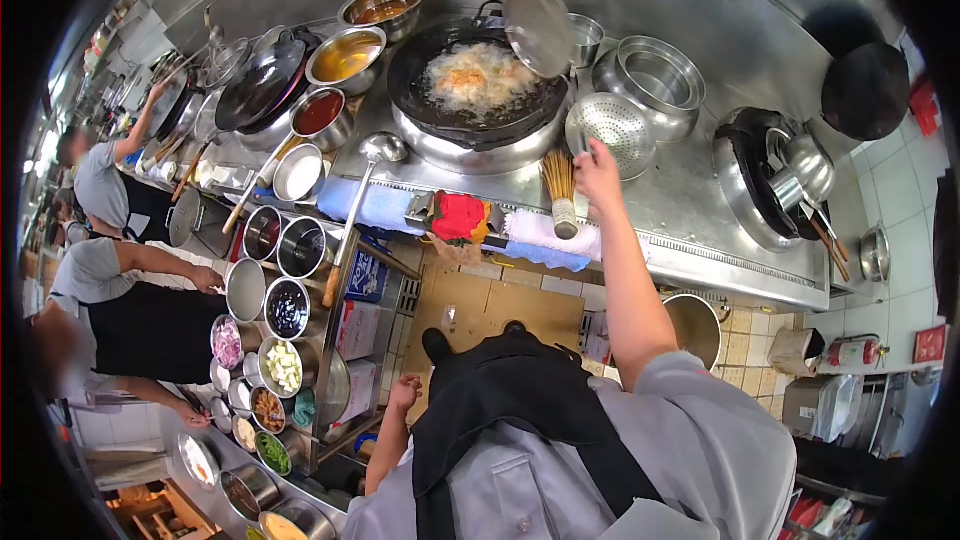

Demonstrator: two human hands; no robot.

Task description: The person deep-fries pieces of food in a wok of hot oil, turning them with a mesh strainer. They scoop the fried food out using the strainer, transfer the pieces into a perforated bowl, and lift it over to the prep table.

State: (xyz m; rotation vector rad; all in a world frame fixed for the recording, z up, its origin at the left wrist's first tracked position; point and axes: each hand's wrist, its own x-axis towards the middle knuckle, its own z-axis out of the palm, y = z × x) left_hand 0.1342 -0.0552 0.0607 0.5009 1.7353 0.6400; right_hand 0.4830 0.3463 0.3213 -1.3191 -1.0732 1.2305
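Note:
My right hand [597, 178] is closed around the short handle of a round perforated skimmer [612, 132], to the right of the wok [410, 90]. Pale, orange-tinted food [478, 78] bubbles in oil inside the wok. A bamboo brush [560, 190] lies close to my right hand, on its left. Hanging low by my side, my left hand [404, 395] has its fingers curled, with nothing visible in it. Over the wok's right rim leans a round metal lid or strainer [538, 28]. A ladle [383, 147] rests on the counter left of the wok.
Metal bowls of oil [346, 57] and red sauce [318, 112] stand left of the wok. Tubs of chopped ingredients [281, 367] line the left side. Two co-workers [95, 280] stand there. Stacked pots [660, 75] and a second wok [740, 180] are at right. Folded towels [370, 204] line the front edge.

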